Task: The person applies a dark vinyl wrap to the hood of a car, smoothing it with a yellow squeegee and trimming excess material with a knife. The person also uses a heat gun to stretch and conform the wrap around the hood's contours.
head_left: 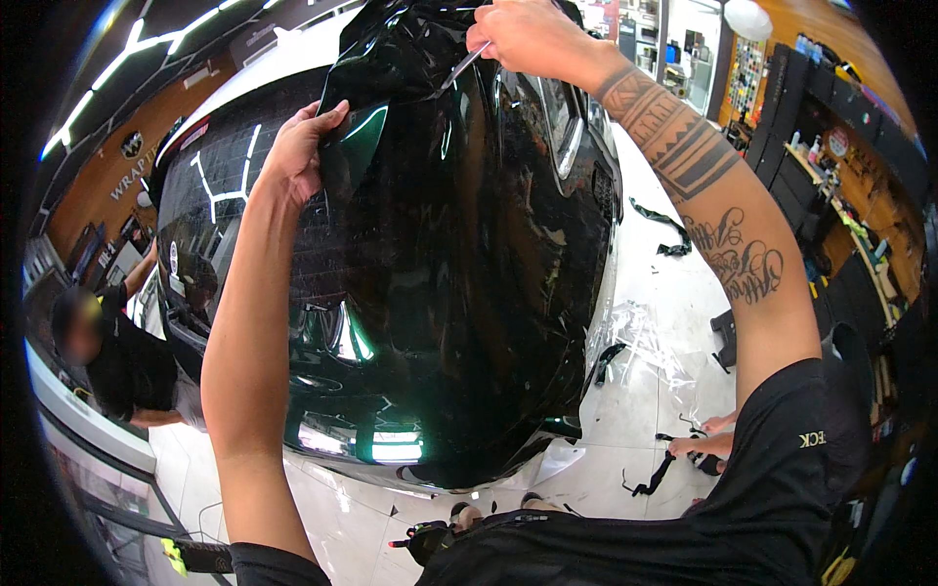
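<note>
Black film (440, 225): covers car (220, 166), centre to 6; outstanding, loose folds at 12 | left hand (305, 146), 10–11: pinching film edge | right hand (510, 41), 12: closed round slim tool (465, 65)

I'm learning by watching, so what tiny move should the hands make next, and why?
Perhaps slide the slim tool slightly along the dark film: the right hand has its tip by the bunched part, while the left hand grips the film's edge.
</note>
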`<state>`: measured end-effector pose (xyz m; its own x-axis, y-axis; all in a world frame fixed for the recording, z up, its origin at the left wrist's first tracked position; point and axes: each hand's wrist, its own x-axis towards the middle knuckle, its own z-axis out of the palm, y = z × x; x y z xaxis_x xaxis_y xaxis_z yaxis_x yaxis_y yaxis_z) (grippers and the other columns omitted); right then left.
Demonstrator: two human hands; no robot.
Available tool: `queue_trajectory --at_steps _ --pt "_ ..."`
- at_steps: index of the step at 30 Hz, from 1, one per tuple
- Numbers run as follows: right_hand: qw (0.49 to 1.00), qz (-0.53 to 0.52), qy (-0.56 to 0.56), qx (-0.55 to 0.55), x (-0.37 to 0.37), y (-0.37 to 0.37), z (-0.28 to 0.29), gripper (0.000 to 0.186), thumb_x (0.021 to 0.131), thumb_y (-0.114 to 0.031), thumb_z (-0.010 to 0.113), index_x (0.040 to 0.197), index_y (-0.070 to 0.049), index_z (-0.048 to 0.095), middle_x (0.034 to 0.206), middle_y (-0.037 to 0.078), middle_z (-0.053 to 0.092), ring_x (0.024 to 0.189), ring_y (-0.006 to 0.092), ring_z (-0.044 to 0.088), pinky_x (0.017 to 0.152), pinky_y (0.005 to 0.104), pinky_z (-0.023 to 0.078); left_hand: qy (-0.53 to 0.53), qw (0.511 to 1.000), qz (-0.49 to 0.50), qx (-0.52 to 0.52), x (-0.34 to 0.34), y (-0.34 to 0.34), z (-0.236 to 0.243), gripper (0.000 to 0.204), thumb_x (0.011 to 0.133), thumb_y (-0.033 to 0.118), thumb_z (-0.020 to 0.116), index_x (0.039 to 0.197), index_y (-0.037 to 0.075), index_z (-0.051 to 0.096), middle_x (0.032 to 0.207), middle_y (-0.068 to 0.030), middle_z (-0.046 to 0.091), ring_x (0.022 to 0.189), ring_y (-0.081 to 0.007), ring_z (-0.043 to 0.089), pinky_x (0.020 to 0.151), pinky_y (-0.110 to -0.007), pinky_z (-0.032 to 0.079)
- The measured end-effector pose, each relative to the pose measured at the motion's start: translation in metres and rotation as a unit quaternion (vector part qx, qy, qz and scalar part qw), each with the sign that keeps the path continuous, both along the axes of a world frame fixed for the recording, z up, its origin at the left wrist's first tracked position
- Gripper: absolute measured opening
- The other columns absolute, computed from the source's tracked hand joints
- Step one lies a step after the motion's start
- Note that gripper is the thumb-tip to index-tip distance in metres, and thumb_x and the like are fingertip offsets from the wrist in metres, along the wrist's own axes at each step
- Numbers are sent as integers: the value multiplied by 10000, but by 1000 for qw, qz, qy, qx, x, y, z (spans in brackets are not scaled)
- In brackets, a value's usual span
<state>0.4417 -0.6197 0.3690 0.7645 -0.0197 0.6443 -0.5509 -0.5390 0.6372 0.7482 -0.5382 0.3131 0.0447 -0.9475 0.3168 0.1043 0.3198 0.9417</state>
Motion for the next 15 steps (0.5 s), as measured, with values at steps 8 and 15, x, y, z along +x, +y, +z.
queue_trajectory --at_steps 8,15 --pt "1000 -14 6 0 11 -4 5 112 809 -202 622 729 -152 683 798 50 653 851 260 638 747 481 433 -27 998 38 -30 -9 8 -3 676 892 133 748 1429 -26 370 1062 -120 643 896 -168 665 785 -318 609" --pt "996 16 48 -68 40 -15 43 141 761 -172 589 703 -112 702 737 101 663 790 299 664 694 451 489 -41 996 30 -69 -8 19 2 742 893 133 746 1473 -22 310 1129 -156 628 990 -193 652 840 -349 591"
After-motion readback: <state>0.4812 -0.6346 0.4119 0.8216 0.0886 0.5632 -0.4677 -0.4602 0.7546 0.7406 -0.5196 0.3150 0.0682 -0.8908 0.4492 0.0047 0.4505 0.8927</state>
